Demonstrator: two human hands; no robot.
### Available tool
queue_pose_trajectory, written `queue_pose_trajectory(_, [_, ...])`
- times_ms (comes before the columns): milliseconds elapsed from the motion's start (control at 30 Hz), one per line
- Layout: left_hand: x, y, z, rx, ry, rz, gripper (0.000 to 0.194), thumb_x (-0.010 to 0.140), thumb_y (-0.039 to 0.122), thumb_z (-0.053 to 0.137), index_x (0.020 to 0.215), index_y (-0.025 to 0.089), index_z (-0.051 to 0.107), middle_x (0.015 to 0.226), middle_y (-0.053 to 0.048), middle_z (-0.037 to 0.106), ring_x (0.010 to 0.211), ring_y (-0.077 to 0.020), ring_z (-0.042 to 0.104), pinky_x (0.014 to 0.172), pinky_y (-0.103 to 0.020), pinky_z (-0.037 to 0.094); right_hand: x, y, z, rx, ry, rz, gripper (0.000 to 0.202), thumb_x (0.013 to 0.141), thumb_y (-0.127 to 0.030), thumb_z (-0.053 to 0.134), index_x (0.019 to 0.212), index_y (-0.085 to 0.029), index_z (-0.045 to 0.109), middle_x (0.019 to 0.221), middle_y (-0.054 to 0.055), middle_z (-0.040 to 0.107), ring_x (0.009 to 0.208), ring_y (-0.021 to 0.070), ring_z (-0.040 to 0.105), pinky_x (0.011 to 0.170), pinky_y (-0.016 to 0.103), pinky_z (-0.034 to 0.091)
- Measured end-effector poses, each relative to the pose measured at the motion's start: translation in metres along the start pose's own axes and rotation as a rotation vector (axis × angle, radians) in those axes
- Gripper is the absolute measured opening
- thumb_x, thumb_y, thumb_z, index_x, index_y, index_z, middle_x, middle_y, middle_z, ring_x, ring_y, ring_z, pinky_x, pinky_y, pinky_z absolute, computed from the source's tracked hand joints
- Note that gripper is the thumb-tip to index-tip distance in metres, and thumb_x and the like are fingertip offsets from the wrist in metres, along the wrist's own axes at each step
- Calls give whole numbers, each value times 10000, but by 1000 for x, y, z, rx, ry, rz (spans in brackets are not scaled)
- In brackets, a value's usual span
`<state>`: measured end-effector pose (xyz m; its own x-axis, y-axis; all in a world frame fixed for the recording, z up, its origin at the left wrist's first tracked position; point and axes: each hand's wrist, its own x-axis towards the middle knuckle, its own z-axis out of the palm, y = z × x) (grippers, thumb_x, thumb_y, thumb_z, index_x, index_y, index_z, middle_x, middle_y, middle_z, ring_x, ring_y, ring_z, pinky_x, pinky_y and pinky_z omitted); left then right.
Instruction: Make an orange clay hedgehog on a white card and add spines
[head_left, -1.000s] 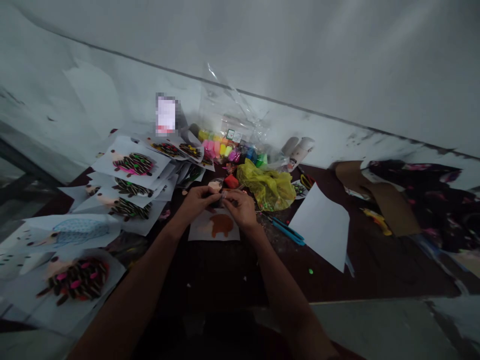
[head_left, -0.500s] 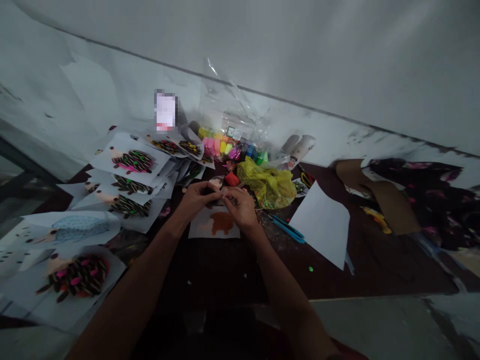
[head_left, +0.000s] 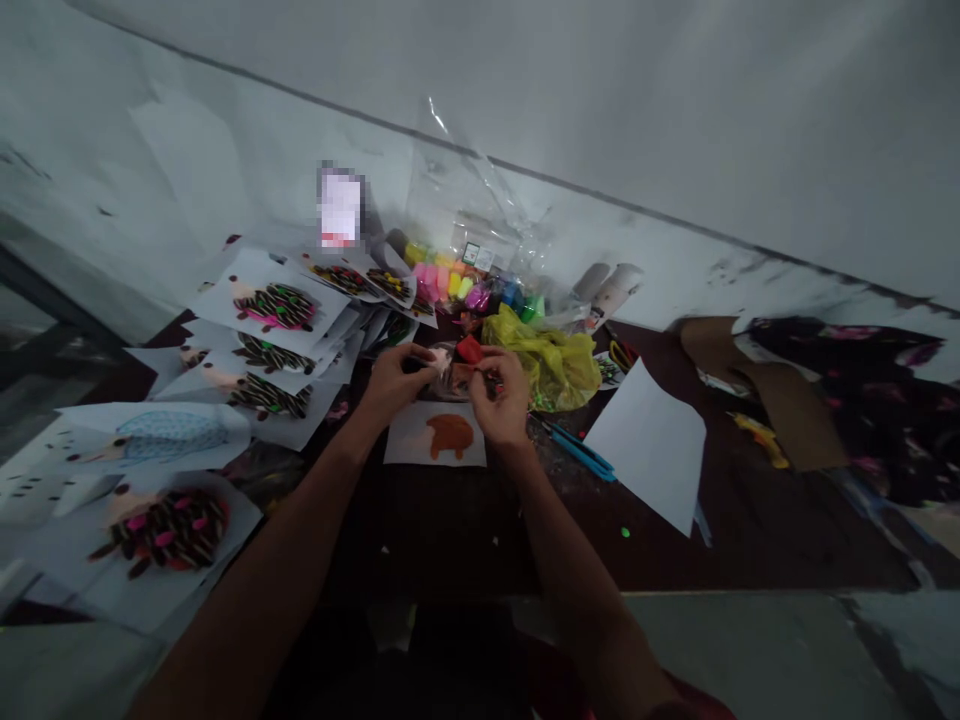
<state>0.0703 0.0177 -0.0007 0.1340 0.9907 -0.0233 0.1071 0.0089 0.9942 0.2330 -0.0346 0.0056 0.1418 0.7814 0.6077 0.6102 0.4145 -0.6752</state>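
Observation:
My left hand [head_left: 397, 385] pinches a pale pinkish lump of modelling clay [head_left: 441, 358] between thumb and fingertips. My right hand [head_left: 501, 398] is a little way to the right, its thumb and fingers closed together; what they hold, if anything, I cannot make out. A red lump of clay [head_left: 470, 349] shows just beyond the right fingertips. Between the two hands is a clear wrapping or small container with brownish contents [head_left: 456, 380], partly covered. Nearer to me, below both hands, a white sheet [head_left: 401, 450] carries an orange-brown clay animal body [head_left: 450, 437].
Sheets with seed-spined hedgehogs [head_left: 274, 305] pile up at left, beside a blue drawn hedgehog [head_left: 169, 435]. Bagged coloured clay [head_left: 454, 285] and a yellow plastic bag [head_left: 559, 365] stand behind. Blue-handled scissors [head_left: 581, 455], white paper [head_left: 652, 445] and brown cardboard [head_left: 795, 415] lie right.
My hands have moved apart from where their fingertips met. The left now shows the pale lump at its fingertips, and the right has shifted right toward the red clay. The view has shifted slightly.

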Motion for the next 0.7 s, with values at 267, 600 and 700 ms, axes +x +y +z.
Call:
queue_pose_trajectory(267, [8, -5, -11, -69, 41, -59, 359, 730, 517, 668, 797, 165, 694, 527, 40, 513, 409, -88, 368, 390, -228, 241, -1, -3, 0, 123, -239, 135, 127, 848, -256, 537, 797, -213, 645, 805, 18, 660, 756, 172, 612, 737, 295, 490])
queue_pose_trajectory(600, [15, -6, -20, 110, -80, 40, 330, 791, 470, 616, 735, 159, 713, 483, 43, 493, 478, -114, 440, 472, -230, 308, -29, -10, -11, -43, -377, 201, 397, 965, -438, 529, 640, -210, 559, 619, -21, 535, 615, 140, 513, 627, 258, 385])
queue_pose_trajectory(700, [13, -4, -24, 145, -165, 49, 301, 800, 434, 597, 760, 162, 721, 472, 45, 488, 464, -119, 443, 468, -232, 310, -32, -10, -9, -81, -401, 170, 329, 956, -399, 547, 694, -211, 612, 664, -8, 578, 656, 156, 549, 671, 267, 424])
